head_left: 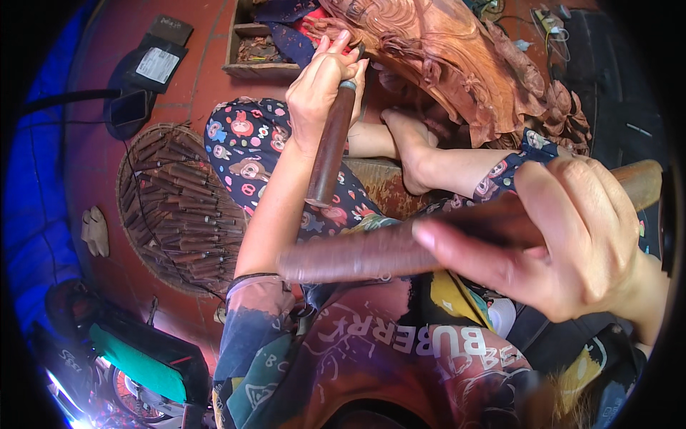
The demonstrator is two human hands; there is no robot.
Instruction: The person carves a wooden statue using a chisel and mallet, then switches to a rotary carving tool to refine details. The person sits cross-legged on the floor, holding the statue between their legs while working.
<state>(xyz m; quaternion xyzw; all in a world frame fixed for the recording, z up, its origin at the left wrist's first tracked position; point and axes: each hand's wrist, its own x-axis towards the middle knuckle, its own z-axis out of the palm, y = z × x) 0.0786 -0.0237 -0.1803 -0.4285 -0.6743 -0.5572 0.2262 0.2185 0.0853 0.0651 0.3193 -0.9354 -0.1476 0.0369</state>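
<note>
My left hand (314, 89) is closed around a carving chisel (333, 146) with a dark wooden handle and a metal ring. The handle's butt points back toward me, and the chisel's far end lies by the edge of a large carved wooden piece (443, 61). My fingers hide most of the blade, so whether it touches the wood I cannot tell. My right hand (579, 243) grips a dark wooden mallet (350, 254), slightly blurred. The mallet lies across the view in front of my lap, its head to the left, below the chisel's butt and apart from it.
To the left a round woven basket (123, 187) holds many wooden-handled chisels. A wooden box (261, 71) with shavings stands beyond my left hand. My bare foot (413, 154) is close to the carving. Slippers (94, 232) lie at far left; cables (557, 32) at upper right.
</note>
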